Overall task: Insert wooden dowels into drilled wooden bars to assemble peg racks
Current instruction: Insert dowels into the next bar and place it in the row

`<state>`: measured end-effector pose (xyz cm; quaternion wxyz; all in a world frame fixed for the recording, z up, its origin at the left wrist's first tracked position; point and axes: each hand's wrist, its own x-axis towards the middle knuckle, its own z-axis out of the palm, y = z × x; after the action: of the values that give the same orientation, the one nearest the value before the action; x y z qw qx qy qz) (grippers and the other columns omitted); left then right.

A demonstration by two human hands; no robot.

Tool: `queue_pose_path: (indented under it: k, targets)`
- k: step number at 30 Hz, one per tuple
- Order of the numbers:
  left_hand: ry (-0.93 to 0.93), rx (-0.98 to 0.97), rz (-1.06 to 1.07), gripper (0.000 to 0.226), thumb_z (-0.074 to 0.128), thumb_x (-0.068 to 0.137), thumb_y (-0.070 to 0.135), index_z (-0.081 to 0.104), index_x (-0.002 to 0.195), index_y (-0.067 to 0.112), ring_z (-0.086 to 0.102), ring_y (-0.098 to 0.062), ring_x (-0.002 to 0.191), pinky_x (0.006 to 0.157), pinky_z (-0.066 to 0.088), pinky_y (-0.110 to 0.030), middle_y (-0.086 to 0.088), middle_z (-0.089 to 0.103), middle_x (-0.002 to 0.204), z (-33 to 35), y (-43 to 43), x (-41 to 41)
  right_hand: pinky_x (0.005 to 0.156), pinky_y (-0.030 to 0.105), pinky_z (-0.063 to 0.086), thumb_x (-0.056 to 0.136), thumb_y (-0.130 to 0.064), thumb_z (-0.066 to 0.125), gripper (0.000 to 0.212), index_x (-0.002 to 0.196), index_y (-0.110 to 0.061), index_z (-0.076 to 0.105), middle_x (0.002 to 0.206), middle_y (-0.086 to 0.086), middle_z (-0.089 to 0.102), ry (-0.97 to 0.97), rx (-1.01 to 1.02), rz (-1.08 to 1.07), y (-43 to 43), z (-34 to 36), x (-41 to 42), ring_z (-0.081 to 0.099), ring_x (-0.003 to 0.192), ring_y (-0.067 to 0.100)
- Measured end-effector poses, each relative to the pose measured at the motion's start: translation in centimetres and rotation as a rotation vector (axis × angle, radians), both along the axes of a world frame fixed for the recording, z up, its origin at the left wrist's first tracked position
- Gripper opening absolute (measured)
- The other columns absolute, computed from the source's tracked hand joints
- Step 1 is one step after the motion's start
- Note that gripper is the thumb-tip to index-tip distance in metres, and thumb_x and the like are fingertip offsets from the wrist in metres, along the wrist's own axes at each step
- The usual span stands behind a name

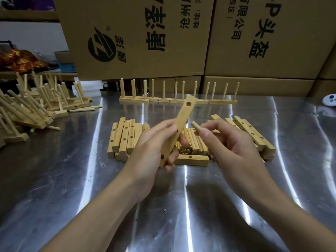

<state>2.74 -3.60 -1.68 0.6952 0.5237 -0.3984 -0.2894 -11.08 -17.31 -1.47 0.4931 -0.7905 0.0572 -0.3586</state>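
**A:** Here we go: our left hand (156, 142) grips a drilled bar (179, 124), held tilted above the tabletop (72, 170), with its holes turned our way.

**B:** And our right hand (231, 140) pinches a dowel (196, 126) just beside the bar. The tip is not yet in any hole.

**A:** We'd square the dowel to the bar's face, then push straight, probably with a slight twist.

**B:** Agreed. Let's keep our left fingers clear of the holes, or it may seat crooked. The finished racks (178, 100) behind show the upright pegs we want.

Streaky glare on steel tabletop (236, 206)
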Motion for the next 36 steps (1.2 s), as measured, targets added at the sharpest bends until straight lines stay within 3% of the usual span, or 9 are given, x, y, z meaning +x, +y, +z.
queue_pose_path:
  k: [3, 7, 11, 14, 18, 26, 29, 33, 36]
  targets:
    - [-0.028, 0.023, -0.029, 0.034, 0.043, 0.112, 0.035, 0.073, 0.129, 0.039, 0.046, -0.010, 0.062, 0.052, 0.036, -0.026, -0.003, 0.062, 0.090, -0.2, -0.2, -0.3, 0.050, 0.022, 0.032, 0.107, -0.037, 0.061, 0.015, 0.101, -0.028, 0.071, 0.058, 0.001, 0.044, -0.080, -0.047, -0.096, 0.1, 0.1, -0.1, 0.038, 0.053, 0.012]
    - [-0.005, 0.010, -0.076, 0.034, 0.049, 0.107, 0.036, 0.070, 0.133, 0.044, 0.050, -0.011, 0.062, 0.049, 0.038, -0.026, -0.002, 0.063, 0.088, -0.3, -0.1, -0.7, 0.050, 0.039, 0.035, 0.107, -0.035, 0.063, 0.014, 0.098, -0.027, 0.071, 0.063, 0.018, 0.051, -0.111, -0.054, -0.200, -0.2, 0.4, -0.2, 0.044, 0.057, 0.033]
    - [-0.059, 0.018, -0.090, 0.035, 0.056, 0.104, 0.038, 0.069, 0.134, 0.050, 0.050, -0.015, 0.058, 0.048, 0.039, -0.027, -0.002, 0.062, 0.087, -0.1, 0.0, -0.8, 0.049, 0.022, 0.030, 0.108, -0.032, 0.063, 0.016, 0.098, -0.024, 0.072, 0.054, -0.008, 0.040, -0.113, -0.097, -0.210, -0.4, 0.4, -0.3, 0.035, 0.051, 0.007]
    - [-0.078, 0.016, -0.108, 0.041, 0.054, 0.101, 0.037, 0.065, 0.137, 0.053, 0.046, -0.014, 0.054, 0.047, 0.038, -0.026, -0.003, 0.060, 0.087, 0.0, 0.1, -0.7, 0.049, 0.017, 0.032, 0.108, -0.033, 0.062, 0.016, 0.095, -0.029, 0.072, 0.055, -0.011, 0.048, -0.090, -0.173, -0.254, -0.3, 0.6, -0.5, 0.041, 0.051, 0.007]
    - [-0.099, 0.017, -0.124, 0.044, 0.051, 0.101, 0.035, 0.062, 0.137, 0.059, 0.038, -0.011, 0.053, 0.049, 0.027, -0.029, -0.004, 0.056, 0.088, 0.1, 0.1, -0.5, 0.055, 0.009, 0.037, 0.107, -0.029, 0.062, 0.017, 0.093, -0.036, 0.069, 0.074, -0.010, 0.066, -0.072, -0.336, -0.365, -0.1, 1.0, -0.7, 0.058, 0.064, 0.007]
    - [-0.234, 0.037, -0.059, 0.049, 0.048, 0.101, 0.031, 0.059, 0.143, 0.055, 0.033, -0.013, 0.051, 0.045, 0.028, -0.024, -0.005, 0.059, 0.078, 0.3, 0.2, -0.8, 0.054, 0.014, 0.035, 0.106, -0.029, 0.064, 0.020, 0.098, -0.020, 0.079, 0.062, -0.006, 0.062, -0.031, -0.482, -0.424, -0.6, 1.0, -1.2, 0.058, 0.063, 0.016]
    - [-0.265, 0.038, -0.029, 0.051, 0.048, 0.100, 0.031, 0.059, 0.145, 0.051, 0.033, -0.011, 0.051, 0.045, 0.028, -0.023, -0.005, 0.055, 0.076, 0.4, 0.4, -1.0, 0.051, 0.018, 0.033, 0.107, -0.034, 0.064, 0.030, 0.084, -0.021, 0.078, 0.053, -0.006, 0.053, 0.001, -0.319, -0.358, -0.4, 0.9, -1.1, 0.048, 0.053, 0.016]
    - [-0.293, 0.046, -0.013, 0.051, 0.049, 0.100, 0.030, 0.059, 0.146, 0.050, 0.035, -0.010, 0.052, 0.045, 0.029, -0.021, -0.013, 0.052, 0.078, 0.2, 0.4, -1.3, 0.041, 0.019, 0.023, 0.098, -0.038, 0.067, 0.032, 0.080, -0.014, 0.078, 0.055, -0.007, 0.023, 0.092, 0.521, 0.048, -0.6, 1.9, -1.3, 0.019, 0.045, 0.010]
    - [-0.300, 0.049, -0.017, 0.048, 0.049, 0.101, 0.032, 0.059, 0.143, 0.052, 0.039, -0.013, 0.051, 0.046, 0.032, -0.026, -0.012, 0.058, 0.081, 0.1, 0.3, -1.3, 0.040, 0.019, 0.024, 0.099, -0.039, 0.066, 0.031, 0.083, -0.016, 0.079, 0.055, -0.009, 0.025, 0.167, 0.477, 0.067, -1.0, 2.2, -1.4, 0.021, 0.045, 0.010]
